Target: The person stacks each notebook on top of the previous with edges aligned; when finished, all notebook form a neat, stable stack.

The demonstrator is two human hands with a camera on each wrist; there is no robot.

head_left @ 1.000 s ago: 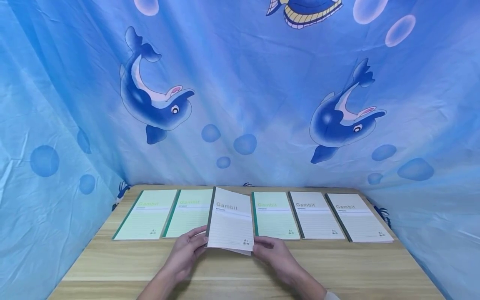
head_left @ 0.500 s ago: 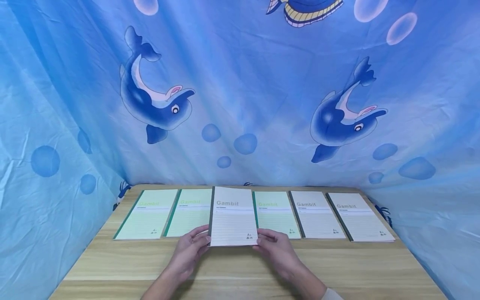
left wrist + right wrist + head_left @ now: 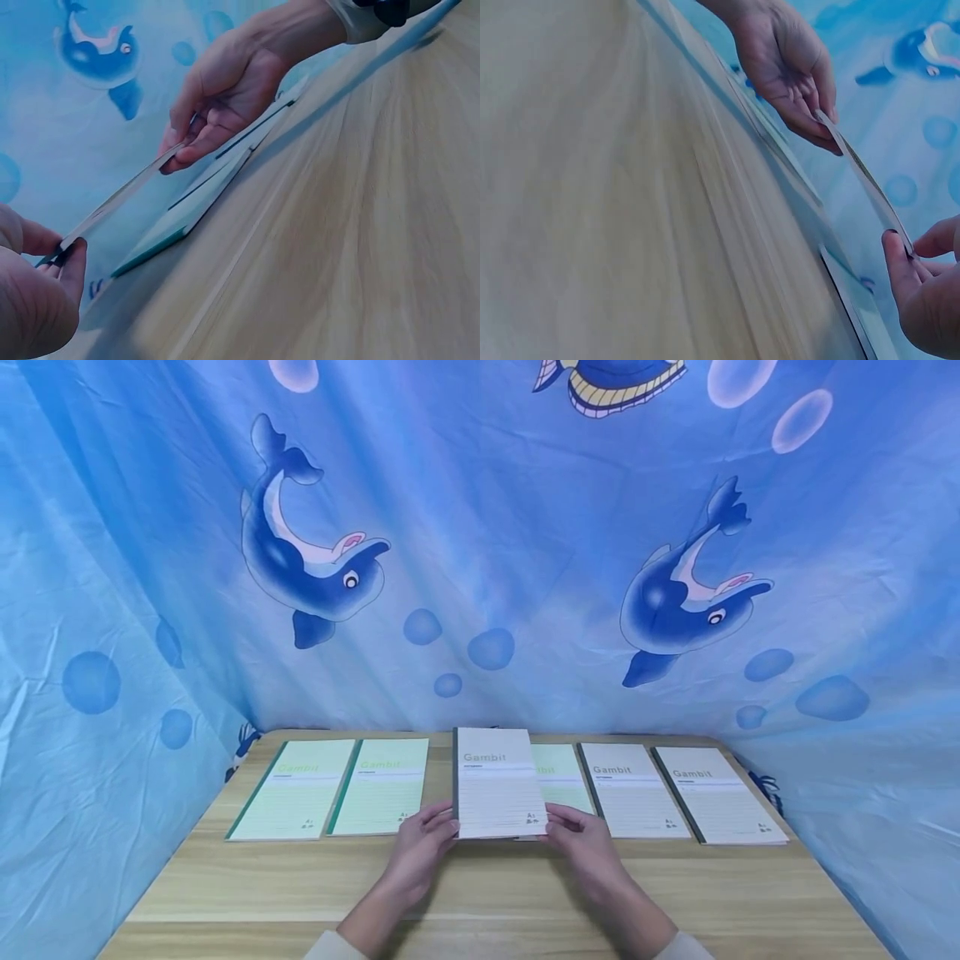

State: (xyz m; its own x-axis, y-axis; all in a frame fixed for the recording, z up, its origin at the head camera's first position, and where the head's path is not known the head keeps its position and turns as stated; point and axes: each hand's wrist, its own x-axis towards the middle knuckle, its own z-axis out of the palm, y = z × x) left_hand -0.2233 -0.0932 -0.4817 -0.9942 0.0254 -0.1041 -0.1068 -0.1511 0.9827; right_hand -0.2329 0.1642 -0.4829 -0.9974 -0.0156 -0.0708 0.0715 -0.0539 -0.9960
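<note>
Held white nbk (image 3: 501,785): dark spine to the L, raised off the surface (image 3: 480,902), partly hiding a green nbk (image 3: 570,785) in the head view. L hand (image 3: 420,852) & R hand (image 3: 588,847): fingers (image 3: 73,274) of each pinch 1 side edge near the bottom corner. Risk 1: w/ only the 2 near corners gripped, the far end could droop or the pages fan open. Risk 2: uneven release, i.e. 1 hand letting go first, would prob. twist it & drop it askew. Risk 3: if lowered as is, it'd likely land on the green nbk or shove it against the adjacent white nbk (image 3: 633,802). To L, a sideways swing might clip the inner green nbk (image 3: 382,802).
</note>
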